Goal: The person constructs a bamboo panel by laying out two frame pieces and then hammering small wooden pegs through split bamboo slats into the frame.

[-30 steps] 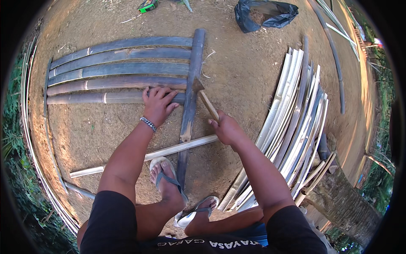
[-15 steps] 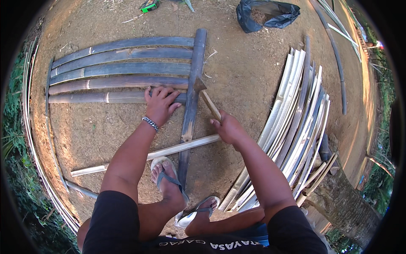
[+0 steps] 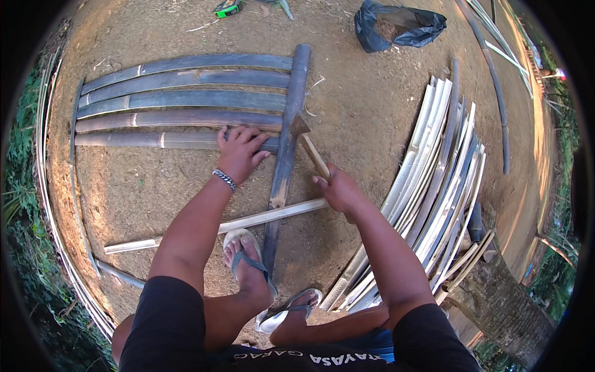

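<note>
My left hand [image 3: 240, 154] lies with spread fingers on the nearest bamboo slat [image 3: 186, 140], close to its right end. Several dark split slats [image 3: 198, 99] run side by side from a thin bamboo piece [image 3: 72, 133] at the left to a thick dark bamboo pole [image 3: 289, 142] at the right. In my right hand [image 3: 339, 191] is the wooden handle of a hatchet [image 3: 314, 155], its brown metal head against or just over the pole's right side. Whether it touches cannot be told. A pale split bamboo strip [image 3: 273, 214] crosses the pole nearer my feet.
A big pile of split bamboo strips [image 3: 427, 186] lies to my right, beside a log [image 3: 508, 304]. Ahead are a black plastic bag [image 3: 369, 34] and a green tape measure [image 3: 229, 8]. My sandalled foot [image 3: 248, 260] is by the pole's near end.
The view has shifted slightly, so the scene sits a little farther right. My left hand stays on the slat and my right hand keeps its hold on the hatchet.
</note>
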`<control>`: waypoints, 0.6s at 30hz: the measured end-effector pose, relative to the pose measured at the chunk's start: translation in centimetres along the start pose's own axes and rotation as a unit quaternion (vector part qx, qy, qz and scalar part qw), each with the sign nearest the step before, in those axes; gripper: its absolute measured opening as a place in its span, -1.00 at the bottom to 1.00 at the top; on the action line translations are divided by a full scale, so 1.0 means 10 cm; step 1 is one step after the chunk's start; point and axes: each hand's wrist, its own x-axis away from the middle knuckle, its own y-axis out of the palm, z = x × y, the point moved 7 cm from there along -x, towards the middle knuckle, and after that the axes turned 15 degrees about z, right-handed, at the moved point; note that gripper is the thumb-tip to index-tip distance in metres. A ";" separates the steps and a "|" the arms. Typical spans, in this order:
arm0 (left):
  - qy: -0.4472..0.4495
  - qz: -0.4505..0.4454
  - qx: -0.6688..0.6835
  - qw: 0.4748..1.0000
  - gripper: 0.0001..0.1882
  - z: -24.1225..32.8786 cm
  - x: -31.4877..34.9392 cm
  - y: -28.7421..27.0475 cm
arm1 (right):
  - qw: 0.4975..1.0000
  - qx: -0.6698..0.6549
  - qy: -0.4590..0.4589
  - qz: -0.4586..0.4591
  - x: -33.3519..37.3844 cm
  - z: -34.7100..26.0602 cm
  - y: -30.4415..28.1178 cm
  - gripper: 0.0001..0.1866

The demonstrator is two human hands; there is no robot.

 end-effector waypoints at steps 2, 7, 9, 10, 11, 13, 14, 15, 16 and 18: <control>0.001 -0.001 -0.001 1.000 -0.54 0.00 0.00 0.01 | 1.000 0.004 -0.001 0.002 -0.01 0.03 0.01 -0.53; 0.000 -0.001 -0.004 1.000 -0.53 -0.02 0.02 0.02 | 1.000 0.002 0.004 0.003 0.00 0.00 0.01 -0.54; -0.002 -0.004 -0.001 1.000 -0.53 -0.02 0.02 0.02 | 1.000 -0.002 0.007 0.000 0.00 0.02 0.02 -0.55; -0.003 -0.004 -0.002 1.000 -0.53 -0.02 0.01 0.02 | 1.000 -0.004 0.008 -0.001 -0.01 0.03 0.03 -0.55; -0.005 -0.003 -0.004 1.000 -0.53 -0.02 0.01 0.03 | 1.000 -0.012 0.003 0.002 -0.02 0.05 0.04 -0.56; -0.008 -0.005 -0.002 1.000 -0.53 -0.03 -0.01 0.03 | 1.000 -0.028 -0.006 0.009 -0.03 0.08 0.06 -0.57; -0.011 -0.007 0.000 1.000 -0.53 -0.04 -0.01 0.03 | 1.000 -0.029 -0.004 0.008 -0.03 0.08 0.06 -0.58; -0.013 -0.010 0.001 1.000 -0.53 -0.05 -0.02 0.02 | 1.000 -0.030 -0.002 0.007 -0.02 0.06 0.06 -0.58; -0.014 -0.015 0.001 1.000 -0.53 -0.05 -0.01 0.02 | 0.999 -0.031 0.000 0.006 -0.02 0.06 0.06 -0.59; -0.012 -0.026 0.002 1.000 -0.52 -0.04 -0.04 0.02 | 1.000 -0.024 -0.006 0.009 -0.04 0.10 0.06 -0.59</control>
